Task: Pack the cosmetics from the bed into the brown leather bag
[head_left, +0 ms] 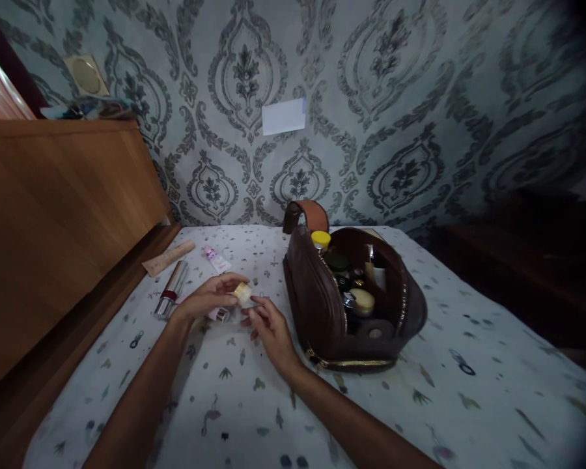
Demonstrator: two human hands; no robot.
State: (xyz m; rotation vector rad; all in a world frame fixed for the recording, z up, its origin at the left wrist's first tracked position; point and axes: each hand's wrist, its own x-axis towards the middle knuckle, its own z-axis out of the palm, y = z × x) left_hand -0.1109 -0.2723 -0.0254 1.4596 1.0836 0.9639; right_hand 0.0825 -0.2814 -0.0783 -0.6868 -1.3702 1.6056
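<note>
My left hand [213, 294] grips a small jar [243, 294] with a yellowish top between thumb and fingers. Close by on the right, my right hand [269, 326] has its fingers apart, the fingertips near the jar, with nothing visible held. A brown cosmetic bag [315, 293] stands unzipped to the right, holding several jars and bottles, among them a yellow-lidded one [321, 240]. Left of my hands lie a silver tube with a dark red band [173, 286], a beige tube [168, 258] and a pink and white tube [217, 259]. A silver-capped item [221, 314] lies partly hidden beneath my left hand.
A white patterned cloth [254, 404] covers the surface. Along the left side stands a wooden cabinet [68, 221]. Behind is a patterned wall [322, 150] with a white paper [284, 117] on it. Dark furniture is at the far right.
</note>
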